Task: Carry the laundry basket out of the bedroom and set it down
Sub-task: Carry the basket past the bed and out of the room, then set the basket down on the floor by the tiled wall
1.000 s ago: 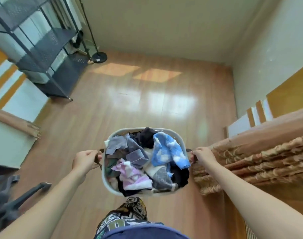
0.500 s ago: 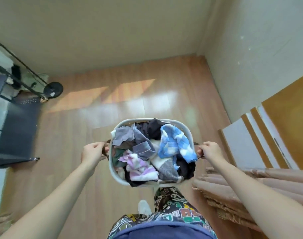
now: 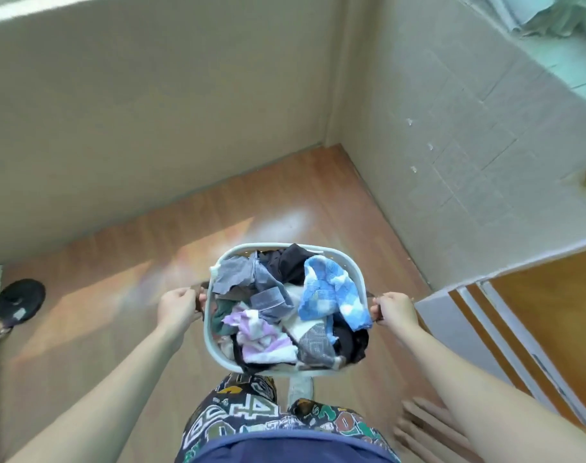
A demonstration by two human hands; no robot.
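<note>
A white plastic laundry basket (image 3: 248,249) hangs in front of my body above the wooden floor, piled with clothes: a blue-and-white fuzzy piece (image 3: 331,295), grey and black garments, a lilac-and-white one. My left hand (image 3: 178,305) is closed around the dark handle on the basket's left side. My right hand (image 3: 393,309) is closed around the handle on its right side. Both arms reach forward, and my patterned shorts and one shoe show below the basket.
A beige wall (image 3: 151,111) runs ahead, meeting a grey wall (image 3: 452,145) at a corner. An orange wooden door (image 3: 552,329) with a white frame stands at the right. A black round stand base (image 3: 19,300) sits on the floor at far left. Curtain folds (image 3: 428,429) hang at lower right.
The view has swung to the right: the metal shelf left the frame, the stand base slid to the far left, the corner and door came closer. Both hands keep their hold on the basket.
</note>
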